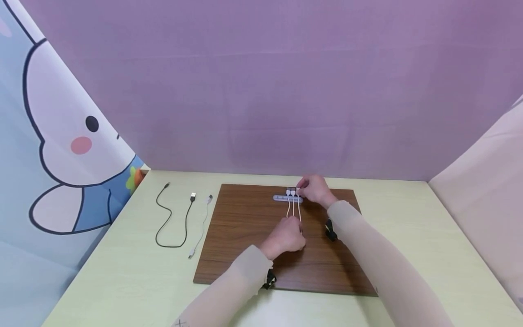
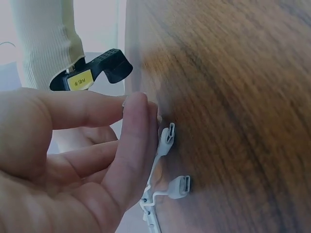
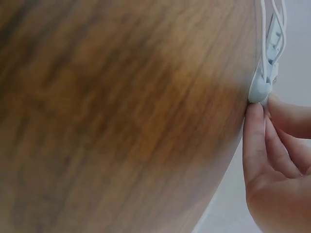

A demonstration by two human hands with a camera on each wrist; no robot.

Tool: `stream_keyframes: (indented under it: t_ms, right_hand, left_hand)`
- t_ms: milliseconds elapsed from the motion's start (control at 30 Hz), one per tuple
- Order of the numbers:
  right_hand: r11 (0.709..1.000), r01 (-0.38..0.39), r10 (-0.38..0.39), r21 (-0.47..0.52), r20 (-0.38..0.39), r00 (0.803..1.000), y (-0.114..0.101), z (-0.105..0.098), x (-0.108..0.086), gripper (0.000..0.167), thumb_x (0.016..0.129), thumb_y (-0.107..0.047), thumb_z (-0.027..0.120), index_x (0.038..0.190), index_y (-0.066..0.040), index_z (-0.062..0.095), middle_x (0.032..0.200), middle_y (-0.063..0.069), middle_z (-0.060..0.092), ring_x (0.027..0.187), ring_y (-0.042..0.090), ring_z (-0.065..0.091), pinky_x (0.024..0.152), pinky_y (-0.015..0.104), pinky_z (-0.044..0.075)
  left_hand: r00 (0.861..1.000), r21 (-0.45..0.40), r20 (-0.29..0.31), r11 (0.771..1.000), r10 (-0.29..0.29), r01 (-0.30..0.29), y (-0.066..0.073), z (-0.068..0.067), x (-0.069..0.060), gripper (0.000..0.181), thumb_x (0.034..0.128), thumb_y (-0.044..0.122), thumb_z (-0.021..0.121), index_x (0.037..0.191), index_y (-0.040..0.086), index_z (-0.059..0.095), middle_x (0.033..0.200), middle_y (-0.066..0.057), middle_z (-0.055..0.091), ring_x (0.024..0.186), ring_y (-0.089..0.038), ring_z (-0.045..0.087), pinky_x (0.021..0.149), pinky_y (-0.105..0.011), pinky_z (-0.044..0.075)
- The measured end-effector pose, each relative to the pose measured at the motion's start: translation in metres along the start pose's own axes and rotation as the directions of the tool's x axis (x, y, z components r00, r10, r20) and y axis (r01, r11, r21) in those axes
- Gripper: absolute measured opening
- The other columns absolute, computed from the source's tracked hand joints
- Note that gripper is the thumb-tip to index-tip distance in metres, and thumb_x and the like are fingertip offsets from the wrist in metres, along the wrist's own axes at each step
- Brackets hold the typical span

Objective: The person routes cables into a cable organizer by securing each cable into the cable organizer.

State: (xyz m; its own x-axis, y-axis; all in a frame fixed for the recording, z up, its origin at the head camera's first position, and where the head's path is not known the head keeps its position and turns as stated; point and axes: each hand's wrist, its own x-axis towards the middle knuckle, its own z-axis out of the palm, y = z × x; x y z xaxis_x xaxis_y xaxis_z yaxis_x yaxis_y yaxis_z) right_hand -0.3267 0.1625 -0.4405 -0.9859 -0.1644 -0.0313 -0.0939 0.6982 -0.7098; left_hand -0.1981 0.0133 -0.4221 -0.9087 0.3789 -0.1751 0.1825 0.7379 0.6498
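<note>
White cables run lengthwise toward the person: purple backdrop behind, pale tabletop beneath, brown board carrying them, grey clip crossing near its far edge. Left grip, nearer the person, looks pinched on the rightmost cable; right grip, at the clip, pinches that one's plug.

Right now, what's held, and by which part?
The right hand pinches the rightmost white cable by its far plug; the left hand hides whatever it holds.
</note>
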Motion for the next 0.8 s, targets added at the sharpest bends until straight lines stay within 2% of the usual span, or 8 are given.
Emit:
stream_keyframes:
  t_ms: [167,333,433,667,800]
  right_hand:
    - [0.999,-0.042,0.041,0.028,0.035,0.999,-0.001,-0.001,0.002,0.015,0.093,-0.006,0.071,0.106,0.001,0.072,0.101,0.015,0.069,0.087,0.025,0.064,0.076,0.032,0.054]
    - [0.999,-0.044,0.045,-0.025,0.044,0.998,-0.004,-0.001,0.003,0.018,0.093,-0.007,0.070,0.107,0.003,0.074,0.106,0.017,0.070,0.098,0.030,0.062,0.089,0.041,0.052]
    - [0.998,-0.038,0.041,-0.059,0.050,0.998,-0.004,0.000,0.004,0.019,0.093,-0.008,0.070,0.107,0.003,0.074,0.108,0.018,0.070,0.103,0.033,0.060,0.095,0.045,0.049]
    - [0.997,-0.044,0.048,-0.067,0.066,0.997,-0.005,-0.001,0.005,0.021,0.094,-0.009,0.069,0.111,0.003,0.073,0.114,0.018,0.069,0.108,0.034,0.059,0.098,0.046,0.048]
    - [0.995,-0.021,0.028,-0.099,0.076,0.997,-0.008,-0.002,0.002,0.023,0.095,-0.008,0.068,0.113,0.005,0.072,0.114,0.020,0.070,0.107,0.034,0.061,0.099,0.048,0.048]
  left_hand:
    - [1.000,-0.022,-0.011,1.000,-0.019,0.018,0.002,-0.001,-0.001,0.012,0.0815,0.003,0.073,0.075,0.005,0.063,0.064,-0.002,0.052,0.057,-0.017,0.049,0.050,-0.027,0.039]
    - [0.999,-0.026,-0.032,0.999,-0.037,0.036,0.005,-0.002,-0.004,0.011,0.0833,0.005,0.076,0.085,0.002,0.066,0.070,-0.004,0.057,0.063,-0.019,0.053,0.056,-0.029,0.044]
    - [0.998,-0.026,-0.018,0.997,-0.067,0.066,0.007,-0.003,-0.005,0.012,0.0841,0.005,0.076,0.089,0.001,0.066,0.072,-0.005,0.057,0.064,-0.020,0.054,0.056,-0.030,0.045]
    - [0.994,0.035,0.019,0.994,-0.104,0.104,0.011,-0.002,-0.006,0.017,0.0875,0.013,0.077,0.088,0.003,0.063,0.074,-0.007,0.057,0.061,-0.021,0.055,0.054,-0.031,0.045]
    - [0.993,0.019,0.043,0.993,-0.115,0.114,0.011,-0.002,-0.009,0.020,0.0919,0.018,0.075,0.095,0.002,0.065,0.074,-0.008,0.055,0.056,-0.020,0.055,0.050,-0.030,0.044]
